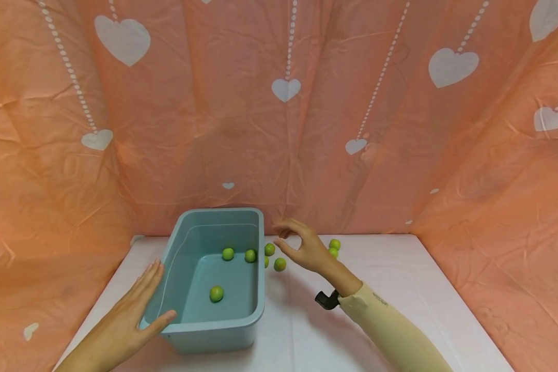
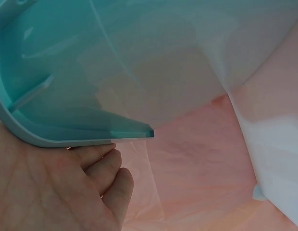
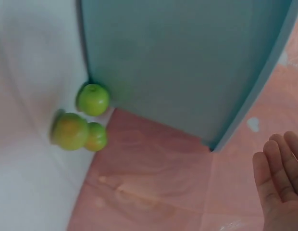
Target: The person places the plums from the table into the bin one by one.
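Observation:
A blue-grey plastic bin (image 1: 232, 310) stands on the table with three small round green fruits inside, one of them a green fruit (image 1: 216, 293) towards the front. My left hand (image 1: 125, 310) lies along the bin's left rim, fingers extended and thumb spread over the front corner; the left wrist view shows fingers (image 2: 103, 168) against the outside of the rim. To the right of the bin, my right hand (image 1: 307, 250) is raised, fingers gently curved apart from the thumb, holding nothing. Three green fruits lie beside the bin's right wall, including a green fruit (image 1: 280, 264) close to this hand.
Two more green fruits (image 1: 335, 244) lie behind the right wrist. A white cloth covers the table (image 1: 376, 268). Orange-pink curtains (image 1: 242, 129) with white hearts enclose the back and both sides. A black strap mount (image 1: 327, 300) sits at the right wrist.

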The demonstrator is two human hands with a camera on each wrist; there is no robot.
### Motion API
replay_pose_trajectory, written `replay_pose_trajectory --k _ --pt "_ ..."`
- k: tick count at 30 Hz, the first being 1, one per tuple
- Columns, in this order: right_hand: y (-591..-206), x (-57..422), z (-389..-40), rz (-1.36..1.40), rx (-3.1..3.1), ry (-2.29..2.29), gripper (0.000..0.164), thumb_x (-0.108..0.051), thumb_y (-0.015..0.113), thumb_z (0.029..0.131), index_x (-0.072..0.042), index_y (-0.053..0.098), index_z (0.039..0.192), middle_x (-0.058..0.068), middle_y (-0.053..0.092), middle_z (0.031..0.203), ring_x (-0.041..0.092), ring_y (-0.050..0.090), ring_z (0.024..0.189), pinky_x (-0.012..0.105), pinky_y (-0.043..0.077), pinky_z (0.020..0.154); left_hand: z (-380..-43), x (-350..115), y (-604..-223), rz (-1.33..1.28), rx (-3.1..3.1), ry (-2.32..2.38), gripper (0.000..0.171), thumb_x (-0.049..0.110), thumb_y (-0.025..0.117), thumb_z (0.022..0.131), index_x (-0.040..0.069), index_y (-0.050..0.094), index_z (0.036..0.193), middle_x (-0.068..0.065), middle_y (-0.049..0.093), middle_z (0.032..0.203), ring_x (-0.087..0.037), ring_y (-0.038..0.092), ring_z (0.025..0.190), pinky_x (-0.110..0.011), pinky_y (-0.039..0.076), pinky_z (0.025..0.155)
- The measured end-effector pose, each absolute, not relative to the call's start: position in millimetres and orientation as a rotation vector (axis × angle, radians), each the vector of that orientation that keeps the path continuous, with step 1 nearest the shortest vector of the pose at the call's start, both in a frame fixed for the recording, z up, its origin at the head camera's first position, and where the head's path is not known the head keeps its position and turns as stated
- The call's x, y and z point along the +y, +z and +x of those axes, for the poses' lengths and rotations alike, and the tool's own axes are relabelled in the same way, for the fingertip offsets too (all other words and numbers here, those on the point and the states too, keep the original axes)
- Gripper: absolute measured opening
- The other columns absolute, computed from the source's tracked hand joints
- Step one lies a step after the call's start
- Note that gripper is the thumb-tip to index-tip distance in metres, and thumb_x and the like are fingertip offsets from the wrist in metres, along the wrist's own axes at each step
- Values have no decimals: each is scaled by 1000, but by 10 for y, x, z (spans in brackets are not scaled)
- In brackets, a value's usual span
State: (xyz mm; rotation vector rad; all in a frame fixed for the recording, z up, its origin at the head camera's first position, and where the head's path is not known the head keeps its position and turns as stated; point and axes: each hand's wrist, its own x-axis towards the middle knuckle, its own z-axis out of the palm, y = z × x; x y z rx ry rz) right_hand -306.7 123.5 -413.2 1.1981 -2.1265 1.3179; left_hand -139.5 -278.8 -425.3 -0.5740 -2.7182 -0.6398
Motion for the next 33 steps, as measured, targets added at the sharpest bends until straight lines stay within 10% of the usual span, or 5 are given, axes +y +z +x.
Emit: replay_pose_trajectory --k 33 --pt "-4986 1463 -3333 941 -2809 1214 36 -14 78 98 6 69 127 5 66 100 17 61 91 32 54 83 -1384 -2781 -4247 -584 -2706 -653 100 38 79 99 2 20 171 -16 16 178 -3 -3 162 -3 -5 114"
